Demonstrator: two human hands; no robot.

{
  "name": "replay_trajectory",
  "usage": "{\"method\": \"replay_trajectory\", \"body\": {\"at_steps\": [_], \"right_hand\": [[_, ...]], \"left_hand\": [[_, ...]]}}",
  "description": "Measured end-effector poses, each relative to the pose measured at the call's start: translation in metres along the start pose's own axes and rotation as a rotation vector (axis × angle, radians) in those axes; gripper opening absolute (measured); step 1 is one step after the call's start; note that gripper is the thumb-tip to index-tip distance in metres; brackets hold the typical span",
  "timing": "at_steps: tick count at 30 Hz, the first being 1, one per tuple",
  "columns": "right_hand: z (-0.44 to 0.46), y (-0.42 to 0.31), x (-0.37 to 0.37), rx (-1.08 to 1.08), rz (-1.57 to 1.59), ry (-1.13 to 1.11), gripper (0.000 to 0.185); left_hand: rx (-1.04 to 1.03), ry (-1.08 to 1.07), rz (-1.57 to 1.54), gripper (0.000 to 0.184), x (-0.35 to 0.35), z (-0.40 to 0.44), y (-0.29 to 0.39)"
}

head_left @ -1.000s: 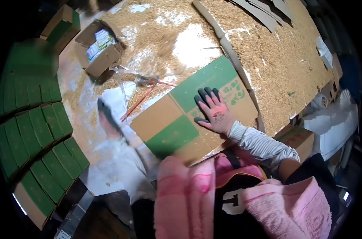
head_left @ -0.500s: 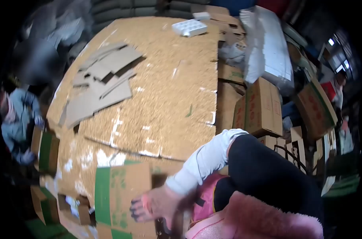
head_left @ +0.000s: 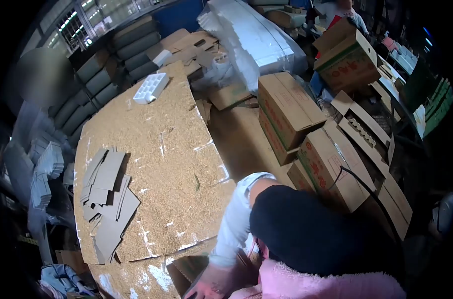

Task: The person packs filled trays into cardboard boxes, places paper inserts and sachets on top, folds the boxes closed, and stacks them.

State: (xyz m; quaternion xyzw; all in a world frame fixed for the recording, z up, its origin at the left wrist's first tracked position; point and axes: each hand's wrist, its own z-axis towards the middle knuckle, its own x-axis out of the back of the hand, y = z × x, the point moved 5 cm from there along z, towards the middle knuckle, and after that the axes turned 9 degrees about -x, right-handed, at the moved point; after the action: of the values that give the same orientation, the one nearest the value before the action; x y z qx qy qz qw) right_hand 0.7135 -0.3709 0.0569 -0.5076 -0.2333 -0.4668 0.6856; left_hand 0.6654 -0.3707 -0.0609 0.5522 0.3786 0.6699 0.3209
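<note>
At the bottom of the head view, my right hand [head_left: 210,284] reaches down from a pale sleeve, against a brown cardboard box [head_left: 184,271] at the table's near edge. Its fingertips run out of the frame, so their grip is hidden. My left hand is out of view. Beyond the box lies the table [head_left: 151,199], covered in fine tan shavings, with a pile of grey cardboard pieces [head_left: 109,199] on its left part. A white compartment tray [head_left: 151,87] rests near the far end.
Right of the table stand closed cartons [head_left: 291,107], another carton [head_left: 336,164] and an open box [head_left: 348,60]. White wrapped sheets [head_left: 256,37] lie behind. One person [head_left: 62,279] is at the lower left, another [head_left: 343,12] at the upper right. A black cord [head_left: 371,192] curves over the cartons.
The view has swung right toward the cartons. My left hand, visible a second ago, is out of frame. My right hand, earlier spread on the green-and-brown cardboard, now shows at the bottom edge.
</note>
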Motion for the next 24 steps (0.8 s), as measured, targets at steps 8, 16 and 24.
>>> {"method": "replay_trajectory", "body": {"at_steps": [8,16,24], "right_hand": [[-0.010,0.021,0.003,-0.224,0.138,0.064,0.066],[-0.050,0.049,0.003,-0.560,0.361,0.140,0.061],[-0.087,0.048,-0.004,-0.753,0.611,0.225,0.058]], "left_hand": [[-0.181,-0.146,-0.050,0.055,-0.045,0.013,0.016],[-0.356,-0.140,-0.104,0.055,-0.063,0.026,0.030],[-0.382,-0.087,-0.080,0.055,-0.052,0.032,0.032]]}}
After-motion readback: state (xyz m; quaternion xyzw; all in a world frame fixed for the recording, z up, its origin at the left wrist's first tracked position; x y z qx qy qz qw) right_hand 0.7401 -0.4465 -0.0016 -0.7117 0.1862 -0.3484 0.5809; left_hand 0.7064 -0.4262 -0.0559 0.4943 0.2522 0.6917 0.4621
